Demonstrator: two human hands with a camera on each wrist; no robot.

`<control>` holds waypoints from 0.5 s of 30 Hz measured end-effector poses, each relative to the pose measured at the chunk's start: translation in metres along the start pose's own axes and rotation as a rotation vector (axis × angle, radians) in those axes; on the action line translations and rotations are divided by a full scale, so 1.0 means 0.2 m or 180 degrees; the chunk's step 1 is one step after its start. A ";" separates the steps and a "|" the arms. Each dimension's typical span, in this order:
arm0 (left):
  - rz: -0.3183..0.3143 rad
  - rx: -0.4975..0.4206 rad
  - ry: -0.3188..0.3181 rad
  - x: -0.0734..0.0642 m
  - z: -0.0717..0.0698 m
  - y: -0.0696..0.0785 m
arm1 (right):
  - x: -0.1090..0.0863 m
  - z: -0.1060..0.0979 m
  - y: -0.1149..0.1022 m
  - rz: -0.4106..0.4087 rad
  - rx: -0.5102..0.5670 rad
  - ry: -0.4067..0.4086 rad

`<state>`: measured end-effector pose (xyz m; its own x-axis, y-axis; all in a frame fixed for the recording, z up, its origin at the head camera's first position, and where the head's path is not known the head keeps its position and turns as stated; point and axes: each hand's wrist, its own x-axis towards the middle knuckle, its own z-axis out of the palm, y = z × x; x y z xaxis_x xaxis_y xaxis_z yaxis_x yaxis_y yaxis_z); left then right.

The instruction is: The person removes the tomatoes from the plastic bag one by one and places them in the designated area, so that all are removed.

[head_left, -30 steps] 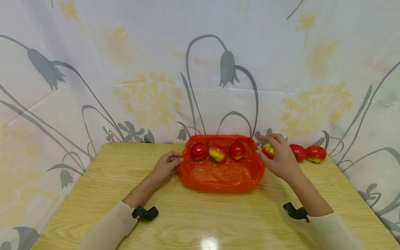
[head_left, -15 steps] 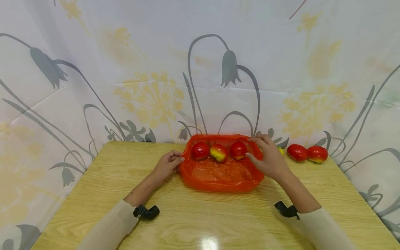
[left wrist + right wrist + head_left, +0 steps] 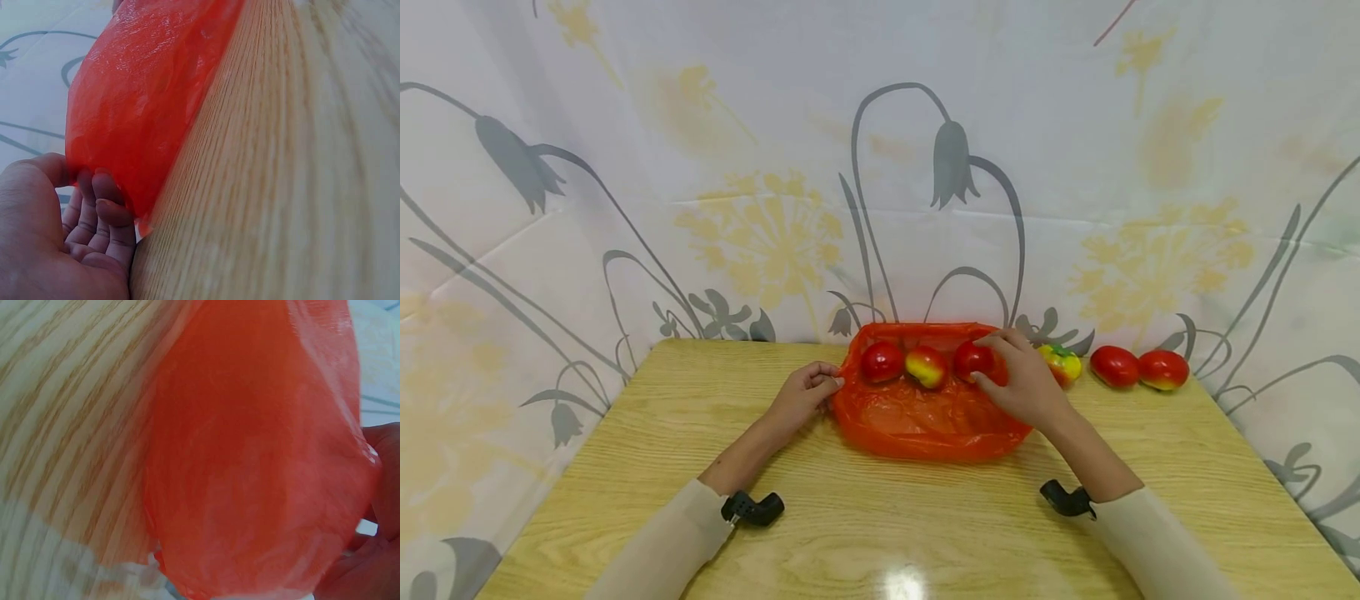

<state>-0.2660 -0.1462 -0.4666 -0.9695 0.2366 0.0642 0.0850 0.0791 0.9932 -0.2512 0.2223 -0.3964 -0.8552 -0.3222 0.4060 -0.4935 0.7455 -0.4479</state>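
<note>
A thin red plastic bag stands open on the table, holding three apples in a row. My left hand pinches its left rim; in the left wrist view, the thumb and fingers lie at the edge of the bag. My right hand reaches over the right rim, thumb and fingers curled round the right red apple. Left of it sit a red-yellow apple and another red apple. In the right wrist view, the bag hides most of the right hand.
Outside the bag, to its right, lie a yellow-red fruit with a green leafy top and two smooth red fruits, one red and one with a yellowish underside. The wooden table ends at a flower-printed curtain.
My right hand has moved left from beside the bag, over its right rim, to the right apple. The leafy fruit behind it shows again. My left hand stays at the rim.
</note>
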 end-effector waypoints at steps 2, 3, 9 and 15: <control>-0.0001 0.0007 0.0001 0.00 0.00 0.00 | 0.01 0.01 -0.01 0.0013 0.0009 -0.0025; -0.0004 0.0011 0.0003 0.00 0.00 0.00 | 0.01 0.01 -0.01 0.0018 0.0019 -0.0039; -0.0001 0.0025 0.0000 0.00 0.00 0.00 | 0.04 0.04 0.00 0.0129 0.0029 -0.0120; 0.0013 0.0029 -0.0010 0.00 0.00 0.00 | 0.05 0.07 0.00 0.0188 -0.0065 -0.0157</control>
<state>-0.2655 -0.1464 -0.4658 -0.9684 0.2400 0.0681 0.0913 0.0870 0.9920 -0.2628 0.2112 -0.4027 -0.8897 -0.3052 0.3395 -0.4390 0.7757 -0.4534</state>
